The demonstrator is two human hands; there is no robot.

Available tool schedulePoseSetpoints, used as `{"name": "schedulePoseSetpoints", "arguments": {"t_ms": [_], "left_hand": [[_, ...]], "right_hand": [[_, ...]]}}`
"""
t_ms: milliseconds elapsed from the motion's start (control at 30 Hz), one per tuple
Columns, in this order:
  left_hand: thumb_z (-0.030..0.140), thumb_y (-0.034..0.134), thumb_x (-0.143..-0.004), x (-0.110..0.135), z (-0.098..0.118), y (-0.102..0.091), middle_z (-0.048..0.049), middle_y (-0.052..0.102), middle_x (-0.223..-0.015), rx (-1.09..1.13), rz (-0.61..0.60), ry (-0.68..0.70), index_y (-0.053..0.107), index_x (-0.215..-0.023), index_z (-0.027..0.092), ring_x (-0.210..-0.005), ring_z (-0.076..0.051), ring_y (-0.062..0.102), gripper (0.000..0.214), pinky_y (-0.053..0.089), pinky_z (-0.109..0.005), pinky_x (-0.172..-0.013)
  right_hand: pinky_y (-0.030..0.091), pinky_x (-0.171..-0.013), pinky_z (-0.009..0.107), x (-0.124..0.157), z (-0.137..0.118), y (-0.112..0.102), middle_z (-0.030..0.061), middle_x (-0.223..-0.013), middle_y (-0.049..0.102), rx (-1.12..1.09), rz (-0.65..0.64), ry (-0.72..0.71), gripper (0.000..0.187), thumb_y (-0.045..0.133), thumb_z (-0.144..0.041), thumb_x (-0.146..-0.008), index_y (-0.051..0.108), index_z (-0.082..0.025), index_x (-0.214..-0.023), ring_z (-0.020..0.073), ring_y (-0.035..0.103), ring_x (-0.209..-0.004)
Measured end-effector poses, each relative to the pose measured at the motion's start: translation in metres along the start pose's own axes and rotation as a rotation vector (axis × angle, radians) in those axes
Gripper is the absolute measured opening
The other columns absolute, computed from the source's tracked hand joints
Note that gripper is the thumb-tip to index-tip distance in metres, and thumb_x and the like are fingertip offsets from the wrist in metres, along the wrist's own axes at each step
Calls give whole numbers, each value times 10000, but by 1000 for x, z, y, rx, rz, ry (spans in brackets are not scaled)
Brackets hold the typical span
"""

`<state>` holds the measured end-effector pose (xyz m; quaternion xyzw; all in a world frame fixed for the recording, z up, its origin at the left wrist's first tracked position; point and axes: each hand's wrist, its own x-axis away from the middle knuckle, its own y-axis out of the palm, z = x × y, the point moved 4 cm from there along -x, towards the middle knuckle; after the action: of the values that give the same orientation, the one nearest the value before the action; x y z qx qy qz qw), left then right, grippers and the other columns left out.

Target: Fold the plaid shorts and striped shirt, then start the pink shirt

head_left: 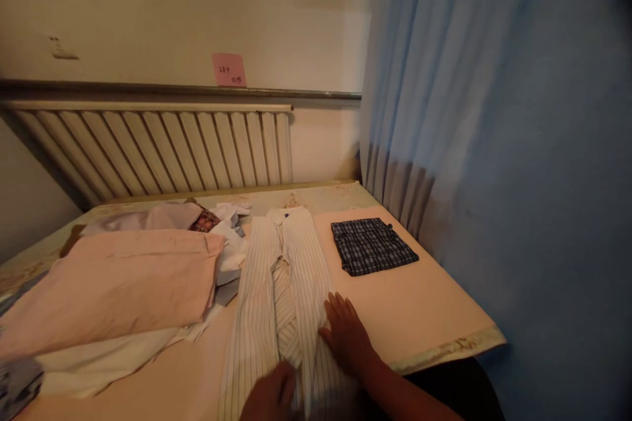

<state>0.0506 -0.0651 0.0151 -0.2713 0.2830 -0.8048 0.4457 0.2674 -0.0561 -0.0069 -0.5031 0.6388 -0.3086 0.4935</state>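
The pale, striped shirt (305, 289), collared, front parted, extends beyond both hands; left hand (273, 393): grip indeterminable; right hand (348, 337): flat, fingers extended

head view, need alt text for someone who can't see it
A person's right hand rests on a striped shirt spread on a peach surface, the left hand at its lower front. A folded checked cloth sits to the right, piled fabrics to the left, a blue curtain far right.

the shirt (311, 256) is cream, dark-striped; the cloth (372, 245), dark plaid; the curtain (444, 112), blue.
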Motion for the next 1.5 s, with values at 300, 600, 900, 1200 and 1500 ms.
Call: {"name": "schedulePoseSetpoints", "arguments": {"t_ms": [300,600,900,1200,1500], "left_hand": [[333,336,-948,-172,51,-91,-123,641,-1106,-305,364,-57,540,-1091,133,-1043,-195,600,319,406,-277,-852],[177,283,-930,-249,48,-90,-127,675,-1008,-495,352,-138,507,-1093,152,-913,-236,653,278,419,-313,-706],[109,301,-894,-254,43,-94,-176,642,-1055,-671,457,-28,573,-1080,98,-1045,-287,586,330,427,-399,-844],[374,399,-929,-261,39,-21,-124,410,-1488,-773,388,315,460,-1387,148,-1387,-336,309,514,253,-522,-1103],[423,362,-943,-274,29,-19,-114,410,-1489,-755,428,360,435,-1409,154,-1409,-306,284,543,229,-512,-1131]], "right_hand": [[266,-1139,473,-3,0,2,122,-1417,489,37,36,15,478,534,-350,-887,535,-143,-1318,300,367,-1361],[269,-1134,472,-6,5,2,98,-1471,423,66,-72,1,563,540,-374,-887,444,-155,-1397,301,327,-1381],[282,-1121,501,-8,12,14,116,-1484,397,67,-138,-28,629,572,-398,-857,422,-139,-1410,338,323,-1378],[328,-1084,511,-10,19,27,128,-1457,431,120,-147,-65,662,569,-496,-845,454,-140,-1392,361,379,-1344],[333,-1069,461,-7,25,34,110,-1439,462,182,-67,-111,637,607,-427,-817,470,-150,-1374,334,421,-1318]]}}
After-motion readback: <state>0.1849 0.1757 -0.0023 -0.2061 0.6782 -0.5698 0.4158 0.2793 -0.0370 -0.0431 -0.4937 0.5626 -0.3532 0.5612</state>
